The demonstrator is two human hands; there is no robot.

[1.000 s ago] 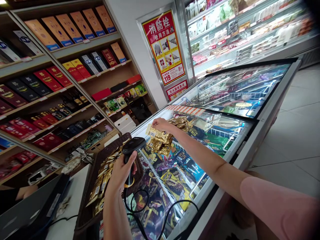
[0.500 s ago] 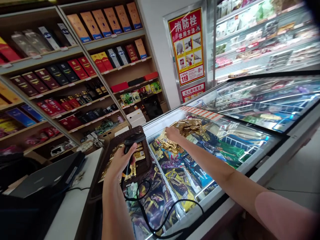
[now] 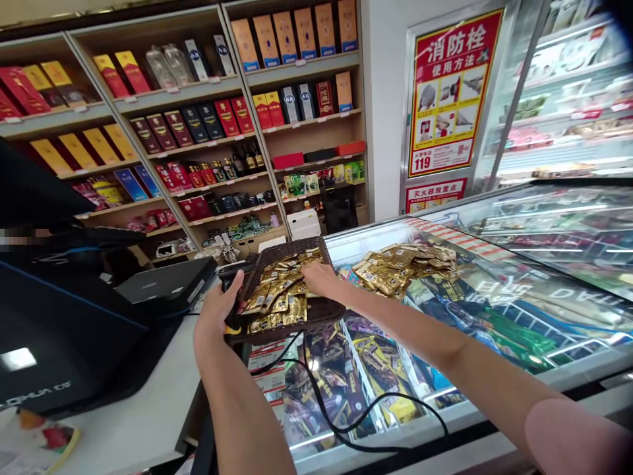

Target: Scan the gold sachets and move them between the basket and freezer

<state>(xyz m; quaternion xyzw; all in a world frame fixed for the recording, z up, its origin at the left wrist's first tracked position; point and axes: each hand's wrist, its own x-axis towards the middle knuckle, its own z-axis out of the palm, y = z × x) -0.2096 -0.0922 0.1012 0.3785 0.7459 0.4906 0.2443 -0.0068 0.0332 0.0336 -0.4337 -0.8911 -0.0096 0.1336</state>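
My left hand (image 3: 217,310) is closed around a black barcode scanner (image 3: 236,269) at the left side of a dark brown woven basket (image 3: 324,315). Gold foil packets (image 3: 281,287) fill much of the basket. Reaching into it from the right, my right hand (image 3: 320,278) has its fingers curled down on gold packets near the back right; the fingertips are partly hidden. A second pile of gold packets (image 3: 405,264) lies on the glass freezer top (image 3: 366,241), right of the basket. The scanner's black cable (image 3: 341,432) loops across the glass in front.
Wrapped ice creams (image 3: 380,369) show through the glass. At left stand a white counter (image 3: 148,402), a black monitor (image 3: 64,330) and a dark flat device (image 3: 168,280). Shelves of boxed bottles (image 3: 198,125) line the back wall, beside a red and yellow poster (image 3: 450,92).
My right hand has moved left from the packet pile on the glass into the basket. My left hand has shifted with the scanner to the basket's left side. The view has turned left.
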